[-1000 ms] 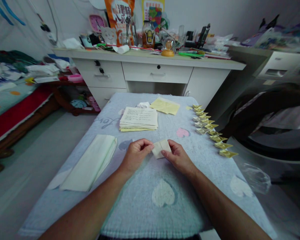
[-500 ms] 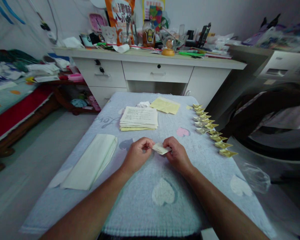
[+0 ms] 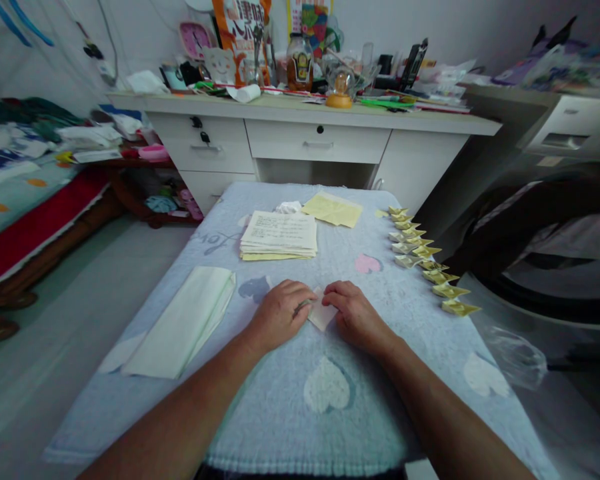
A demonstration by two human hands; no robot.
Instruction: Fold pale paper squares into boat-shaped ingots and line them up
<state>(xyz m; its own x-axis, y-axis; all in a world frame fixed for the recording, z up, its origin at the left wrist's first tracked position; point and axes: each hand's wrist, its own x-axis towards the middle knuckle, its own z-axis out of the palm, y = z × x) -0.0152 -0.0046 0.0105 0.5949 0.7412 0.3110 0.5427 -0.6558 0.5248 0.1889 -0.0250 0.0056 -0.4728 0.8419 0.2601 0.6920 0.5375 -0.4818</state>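
A small folded paper (image 3: 321,316) lies between the two hands, low over the cloth-covered bench (image 3: 380,407). The left hand (image 3: 284,311) curls over the paper's left side, with thumb and fingers closed on its edge and a sliver of it showing between them. The right hand (image 3: 354,312) bends its fingers down at the paper's upper right side, fingertips against it; whether the thumb grips from beneath cannot be told. The hands are near each other but apart, with the paper bridging the gap. Left of the left hand lies a long folded pale sheet (image 3: 185,323), set at a slant. Beyond the left hand sits a stack of written pages (image 3: 279,233), with yellow paper at its bottom. Behind that stack is a crumpled white paper (image 3: 289,208), and just beside it, straight beyond the hands, is a flat yellow paper (image 3: 333,209). Well to the right of the right hand, a line of folded paper boats (image 3: 427,251), yellow and whitish, follows the bench's right edge. Past all of these, a white drawer unit (image 3: 280,139) carries a jar (image 3: 300,65), a pink clock (image 3: 195,41) and other clutter. Farther right of the hands stands a washing machine (image 3: 577,123).
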